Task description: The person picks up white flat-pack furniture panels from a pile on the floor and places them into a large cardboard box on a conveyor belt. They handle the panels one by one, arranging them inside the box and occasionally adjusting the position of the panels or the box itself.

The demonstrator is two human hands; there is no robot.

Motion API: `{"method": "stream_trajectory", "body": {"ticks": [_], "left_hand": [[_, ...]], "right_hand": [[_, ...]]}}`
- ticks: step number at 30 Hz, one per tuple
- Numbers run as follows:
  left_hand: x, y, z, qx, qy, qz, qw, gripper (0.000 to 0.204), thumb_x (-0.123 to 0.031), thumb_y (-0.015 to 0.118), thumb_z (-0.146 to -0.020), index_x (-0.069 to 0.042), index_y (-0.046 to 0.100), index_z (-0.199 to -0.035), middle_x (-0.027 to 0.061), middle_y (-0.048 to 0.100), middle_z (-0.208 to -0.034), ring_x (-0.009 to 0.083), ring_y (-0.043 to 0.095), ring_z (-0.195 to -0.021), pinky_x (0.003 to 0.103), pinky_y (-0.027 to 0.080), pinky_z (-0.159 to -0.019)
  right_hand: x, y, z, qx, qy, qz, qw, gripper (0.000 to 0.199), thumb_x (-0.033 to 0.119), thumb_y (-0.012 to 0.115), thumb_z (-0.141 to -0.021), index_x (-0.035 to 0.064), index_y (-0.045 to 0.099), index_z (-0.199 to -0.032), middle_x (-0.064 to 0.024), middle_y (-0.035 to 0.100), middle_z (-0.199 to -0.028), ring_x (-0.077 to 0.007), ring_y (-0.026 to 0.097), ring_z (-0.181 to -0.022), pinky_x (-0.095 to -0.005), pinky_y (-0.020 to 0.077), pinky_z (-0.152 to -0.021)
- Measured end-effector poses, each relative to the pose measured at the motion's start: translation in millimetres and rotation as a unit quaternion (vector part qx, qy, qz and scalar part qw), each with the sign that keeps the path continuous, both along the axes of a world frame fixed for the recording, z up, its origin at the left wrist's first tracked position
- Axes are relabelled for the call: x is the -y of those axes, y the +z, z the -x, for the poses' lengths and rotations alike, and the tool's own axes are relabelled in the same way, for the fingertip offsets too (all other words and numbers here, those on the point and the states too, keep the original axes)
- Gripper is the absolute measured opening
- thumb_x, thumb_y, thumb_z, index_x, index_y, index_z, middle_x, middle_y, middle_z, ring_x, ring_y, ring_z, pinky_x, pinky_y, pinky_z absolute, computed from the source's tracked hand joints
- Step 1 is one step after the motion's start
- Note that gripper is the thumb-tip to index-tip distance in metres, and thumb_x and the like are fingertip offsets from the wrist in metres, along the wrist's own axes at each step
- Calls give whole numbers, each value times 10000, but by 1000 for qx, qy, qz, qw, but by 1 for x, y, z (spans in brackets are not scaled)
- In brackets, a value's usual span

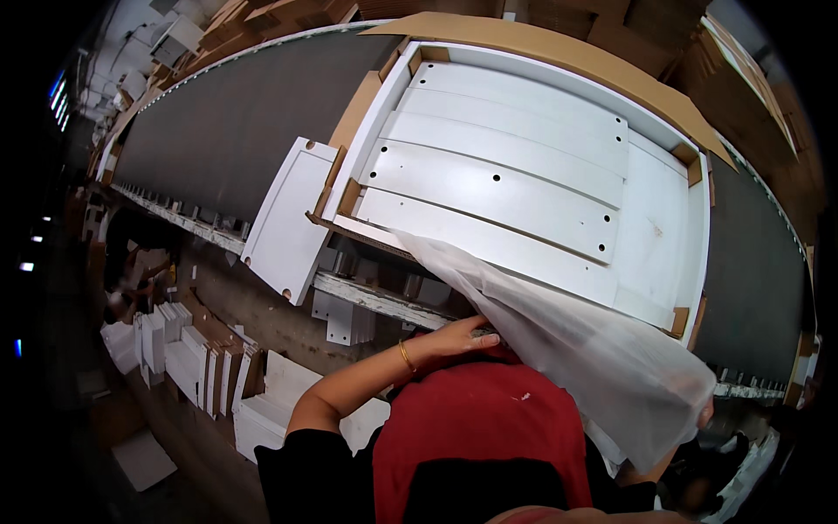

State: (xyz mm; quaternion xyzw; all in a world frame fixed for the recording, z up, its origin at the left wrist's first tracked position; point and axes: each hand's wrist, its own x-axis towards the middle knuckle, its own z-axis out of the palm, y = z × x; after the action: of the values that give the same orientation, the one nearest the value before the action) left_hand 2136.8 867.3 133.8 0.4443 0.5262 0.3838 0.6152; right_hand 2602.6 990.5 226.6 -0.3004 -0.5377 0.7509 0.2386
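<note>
A shallow carton lies on the belt in front of me, packed with white panels that have dark round holes. Over its near right edge hangs a thin, translucent white foam sheet, draped down toward my body. At the sheet's right end my right hand grips it, mostly hidden behind the material. My left hand is just below the carton's near edge, beside the sheet's left border, its fingers stretched out and thumb apart; it holds nothing that I can see. A gold bangle circles the left wrist.
A white panel with notched corners leans out over the belt's near edge, left of the carton. The dark conveyor belt runs left and right. Stacked white boards stand on the floor at lower left. Cardboard borders the far side.
</note>
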Motion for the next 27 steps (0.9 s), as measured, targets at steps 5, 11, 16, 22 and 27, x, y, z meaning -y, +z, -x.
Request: {"method": "stream_trajectory", "body": {"ticks": [5, 11, 16, 22, 27], "left_hand": [[-82, 84, 31, 341, 70, 20, 937, 554, -362, 458, -879, 26, 405, -1271, 185, 443, -1286, 283, 412, -1208, 392, 313, -1022], [-260, 46, 123, 239, 362, -121, 893, 616, -465, 344, -908, -108, 220, -1394, 146, 254, -1428, 241, 201, -1332, 396, 158, -1075], [-307, -22, 154, -381, 266, -45, 884, 592, -380, 472, -893, -62, 309, -1364, 159, 318, -1386, 219, 318, -1264, 346, 294, -1004], [-196, 60, 227, -259, 336, -185, 886, 283, -152, 565, -877, -14, 585, -1122, 66, 643, -996, 117, 589, -902, 235, 453, -807], [-6, 63, 369, -532, 488, -27, 691, 331, -270, 634, -790, -79, 630, -1060, 79, 648, -1019, 217, 616, -941, 294, 464, -808]], "right_hand": [[-122, 20, 44, -243, -213, -23, 946, 916, 546, 636, -692, 45, 265, -1362, -162, 311, -1372, -299, 299, -1267, -451, 316, -1011], [-316, -49, 163, -170, -182, 60, 967, 649, 446, 388, -905, 95, 175, -1408, -134, 206, -1443, -288, 248, -1312, -442, 213, -1060], [-359, -110, 188, 98, -248, -9, 964, 642, 442, 364, -916, 134, 123, -1426, -121, 98, -1477, -265, 162, -1350, -421, 201, -1063], [-277, -49, 197, 204, -116, -191, 953, 616, 380, 500, -868, 81, 304, -1369, -121, 334, -1393, -244, 345, -1270, -381, 307, -1005], [-132, -1, 218, 58, 40, -136, 988, 602, 436, 521, -855, 31, 413, -1288, -160, 506, -1219, -233, 505, -1082, -348, 393, -904]]}}
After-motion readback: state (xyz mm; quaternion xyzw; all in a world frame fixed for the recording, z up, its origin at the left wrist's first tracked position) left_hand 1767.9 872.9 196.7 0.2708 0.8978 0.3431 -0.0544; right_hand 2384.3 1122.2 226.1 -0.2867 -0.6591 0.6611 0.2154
